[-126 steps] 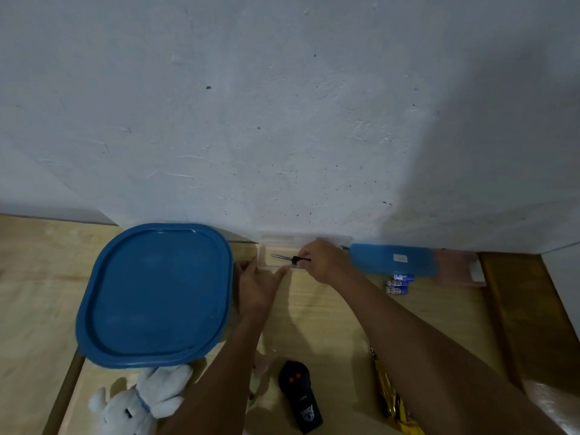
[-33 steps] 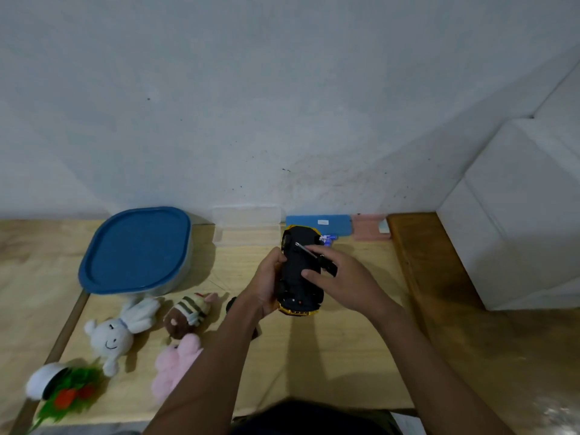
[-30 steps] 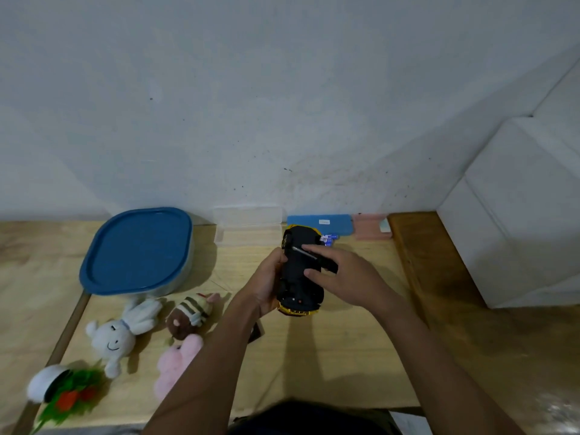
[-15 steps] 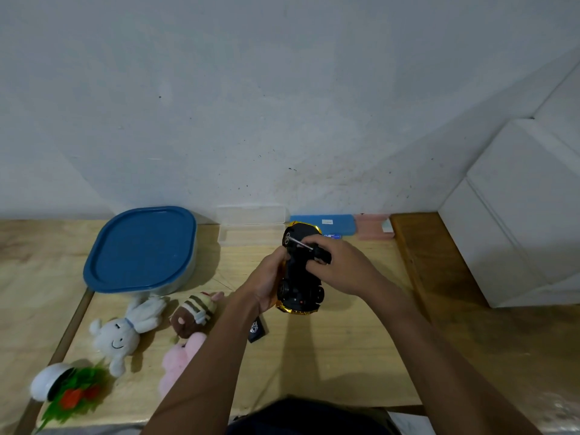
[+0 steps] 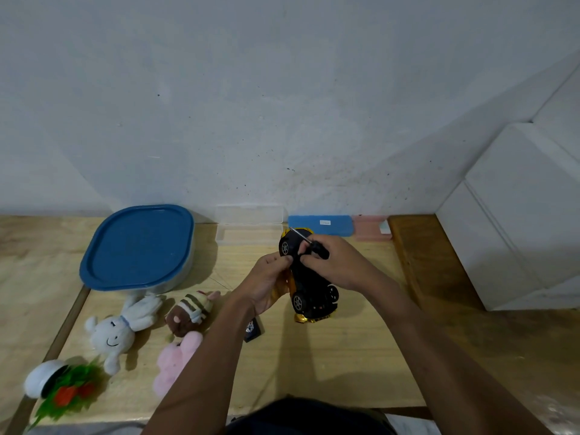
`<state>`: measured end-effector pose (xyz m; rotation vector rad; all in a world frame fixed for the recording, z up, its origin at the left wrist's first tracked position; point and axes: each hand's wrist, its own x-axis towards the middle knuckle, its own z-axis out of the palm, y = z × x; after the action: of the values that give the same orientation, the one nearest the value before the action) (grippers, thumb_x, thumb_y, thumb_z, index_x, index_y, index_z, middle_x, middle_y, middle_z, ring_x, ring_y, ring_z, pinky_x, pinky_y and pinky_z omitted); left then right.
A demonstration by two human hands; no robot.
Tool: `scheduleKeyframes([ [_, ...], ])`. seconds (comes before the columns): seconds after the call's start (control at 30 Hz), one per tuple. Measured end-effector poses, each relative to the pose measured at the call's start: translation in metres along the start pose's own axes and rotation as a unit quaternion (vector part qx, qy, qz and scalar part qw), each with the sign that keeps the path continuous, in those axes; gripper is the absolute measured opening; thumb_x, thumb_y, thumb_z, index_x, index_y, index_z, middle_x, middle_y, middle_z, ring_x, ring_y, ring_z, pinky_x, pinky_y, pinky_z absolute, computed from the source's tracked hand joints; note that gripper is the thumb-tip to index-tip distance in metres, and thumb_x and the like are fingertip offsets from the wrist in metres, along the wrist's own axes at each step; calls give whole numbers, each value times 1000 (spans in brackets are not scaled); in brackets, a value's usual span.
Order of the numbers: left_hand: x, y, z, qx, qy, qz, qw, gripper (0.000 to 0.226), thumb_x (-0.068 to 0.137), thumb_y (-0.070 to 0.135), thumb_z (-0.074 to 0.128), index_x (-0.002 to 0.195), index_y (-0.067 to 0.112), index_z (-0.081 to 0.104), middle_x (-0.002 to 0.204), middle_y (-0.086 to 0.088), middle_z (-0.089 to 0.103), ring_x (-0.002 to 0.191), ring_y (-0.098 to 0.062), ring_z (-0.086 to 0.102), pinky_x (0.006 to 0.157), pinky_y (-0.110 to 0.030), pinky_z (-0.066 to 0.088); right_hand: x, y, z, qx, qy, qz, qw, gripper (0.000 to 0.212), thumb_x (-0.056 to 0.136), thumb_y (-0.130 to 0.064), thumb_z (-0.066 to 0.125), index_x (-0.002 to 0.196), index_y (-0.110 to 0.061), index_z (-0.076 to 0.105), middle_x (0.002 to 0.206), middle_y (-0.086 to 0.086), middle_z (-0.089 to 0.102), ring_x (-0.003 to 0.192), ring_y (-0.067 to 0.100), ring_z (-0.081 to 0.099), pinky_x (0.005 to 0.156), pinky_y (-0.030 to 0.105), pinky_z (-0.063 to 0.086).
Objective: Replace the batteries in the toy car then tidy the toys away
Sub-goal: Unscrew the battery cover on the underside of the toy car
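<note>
Grips the toy car (image 5: 309, 284) with the left grip (image 5: 268, 284), fingers curled round its side, wheels up, over the middle of the table (image 5: 329, 356). Pinches a small screwdriver (image 5: 309, 241) in the right grip (image 5: 337, 265), metal tip pointing to 11 o'clock. Touches the car's black belly with that grip too. At 10 o'clock from the car, a tub with a blue lid (image 5: 136, 246). At 8 o'clock, a white bunny (image 5: 114, 331), a brown soft toy (image 5: 190, 310) and a pink soft toy (image 5: 175, 362). At 12 o'clock, a blue case (image 5: 320, 224) by the wall.
</note>
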<state>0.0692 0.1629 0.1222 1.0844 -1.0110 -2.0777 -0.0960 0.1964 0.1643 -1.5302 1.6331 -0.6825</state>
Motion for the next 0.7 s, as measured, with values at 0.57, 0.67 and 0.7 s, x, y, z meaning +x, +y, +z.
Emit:
scheduleKeyframes([
  [0.57,7,1,-28,-56,-15,20,998,25,96,11,39,94,7,64,76,-5,72,75,-19,68,66,-29,58,-15,10,-12,72,-8,62,995,16,97,-28,48,100,-20,61,74,-4,52,59,8,43,59,28,33],
  [0.67,6,5,-27,-37,-31,33,998,28,80,19,51,99,5,66,86,-11,69,83,-24,64,76,-35,53,-15,6,-7,5,-13,17,1000,18,94,-35,54,109,-36,64,99,-6,65,89,11,59,77,31,45],
  [0.7,6,6,-25,-28,-40,30,998,32,77,19,51,102,4,66,89,-13,68,86,-25,64,79,-37,52,-14,4,-4,-23,-14,9,1000,25,92,-39,55,117,-44,60,110,-10,65,99,8,60,83,30,49],
])
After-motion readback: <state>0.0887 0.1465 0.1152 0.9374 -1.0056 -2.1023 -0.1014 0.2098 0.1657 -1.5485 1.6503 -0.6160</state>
